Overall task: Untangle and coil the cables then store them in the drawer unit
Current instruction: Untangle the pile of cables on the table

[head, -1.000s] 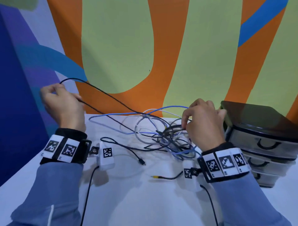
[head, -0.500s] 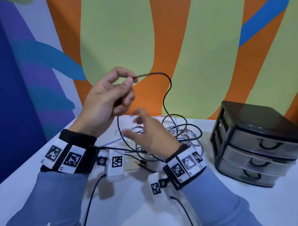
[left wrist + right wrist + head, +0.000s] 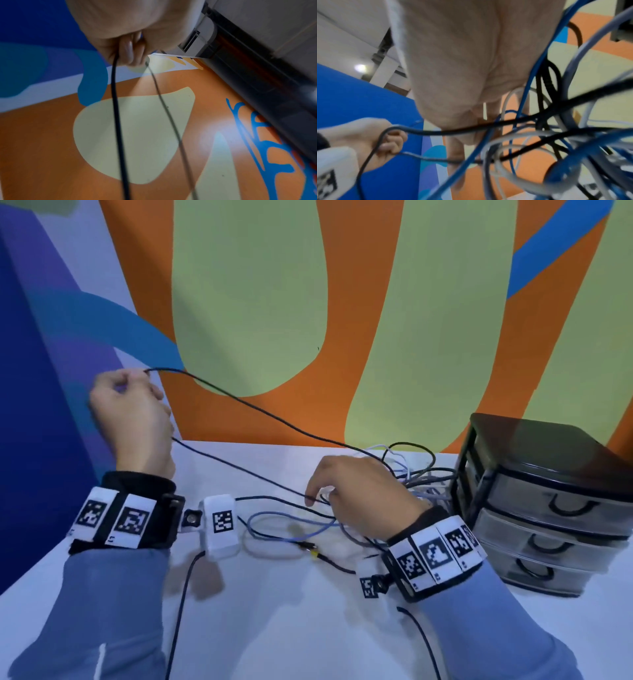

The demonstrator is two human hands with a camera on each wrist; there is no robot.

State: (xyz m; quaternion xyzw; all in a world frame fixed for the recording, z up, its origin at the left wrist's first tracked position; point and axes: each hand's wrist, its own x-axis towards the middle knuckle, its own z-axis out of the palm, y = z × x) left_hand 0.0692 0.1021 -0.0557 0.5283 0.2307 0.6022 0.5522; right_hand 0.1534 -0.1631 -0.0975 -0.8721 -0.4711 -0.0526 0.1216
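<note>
The black cable is the one being pulled out of the mess. In the head view it runs in two long lines from the left hand, up by the wall, down and to the right into the pile of cables on the white table. Its long way goes from upper left to lower right. The left hand is raised, with its fingers curled round a bend of the cable. The right hand is low on the table, right at the pile, so it is the nearer hand to the knot. Its fingers point down onto the cables, but I cannot tell if they grab one. The drawers stand just beside the pile on the right, and all look closed.

In the left wrist view, the curled fingers hold the black cable tight, and both lines hang away from them.

In the right wrist view, the right hand sits over blue, white and black cables all mixed up. The black cable goes under it, across to the left hand, which holds the bend. I think the next pull should go away from the pile, to the left.
</note>
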